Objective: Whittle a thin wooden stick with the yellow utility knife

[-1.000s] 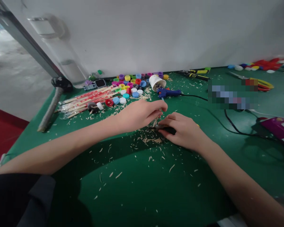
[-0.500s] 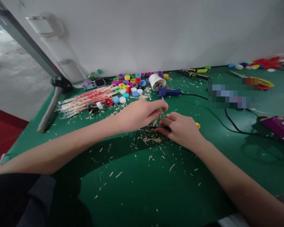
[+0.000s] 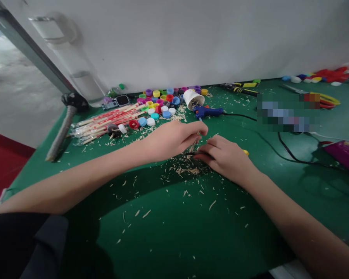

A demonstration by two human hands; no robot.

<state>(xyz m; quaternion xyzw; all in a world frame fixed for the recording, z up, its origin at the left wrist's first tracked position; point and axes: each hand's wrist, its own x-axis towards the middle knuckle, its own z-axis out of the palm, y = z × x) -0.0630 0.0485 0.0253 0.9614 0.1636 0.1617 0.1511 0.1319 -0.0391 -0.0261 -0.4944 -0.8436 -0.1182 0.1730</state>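
My left hand (image 3: 174,140) is closed in a pinch on a thin, pale wooden stick (image 3: 192,147), held tilted with its lower end toward the table. My right hand (image 3: 225,157) is closed around a knife with a dark blade (image 3: 189,154), whose edge lies against or very close to the stick's lower part. Most of the knife's handle is hidden in the palm; a yellow piece (image 3: 246,152) shows behind that hand, and I cannot tell if it belongs to the knife. Wood shavings (image 3: 189,170) are heaped beneath both hands.
Beyond my hands lie a blue glue gun (image 3: 208,112) with a black cord, a tipped white cup (image 3: 189,99) and many coloured bottle caps (image 3: 159,102). Wrapped chopsticks (image 3: 104,122) and a hammer (image 3: 65,126) are left. Pliers (image 3: 244,91) and scissors (image 3: 322,99) lie right.
My right hand and the knife have shifted slightly, the knuckles a little higher. My left hand stays almost in place with the stick.
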